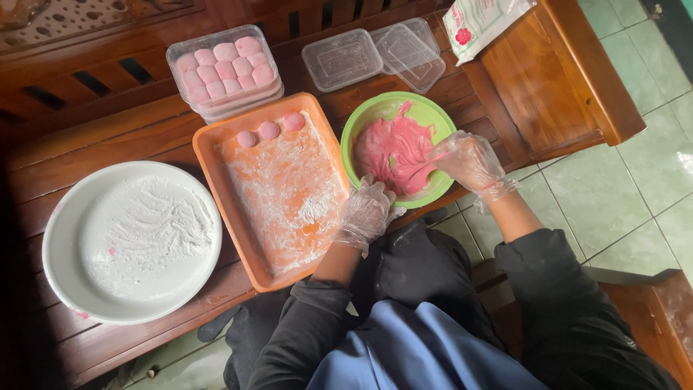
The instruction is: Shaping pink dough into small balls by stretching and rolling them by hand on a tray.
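Note:
A green bowl [430, 115] holds sticky pink dough [390, 148]. My right hand [469, 160], in a clear plastic glove, reaches into the bowl from the right and its fingers dig into the dough. My left hand [368, 211], also gloved, rests on the bowl's near rim, beside the orange tray [209, 162]. The tray is dusted with white flour and carries three pink dough balls [269, 130] along its far edge.
A white plate [61, 238] of flour lies at the left. A clear box of pink balls [224, 66] stands behind the tray, with empty clear containers [343, 58] and lids to its right. A printed white bag [480, 22] lies at the bench's far right.

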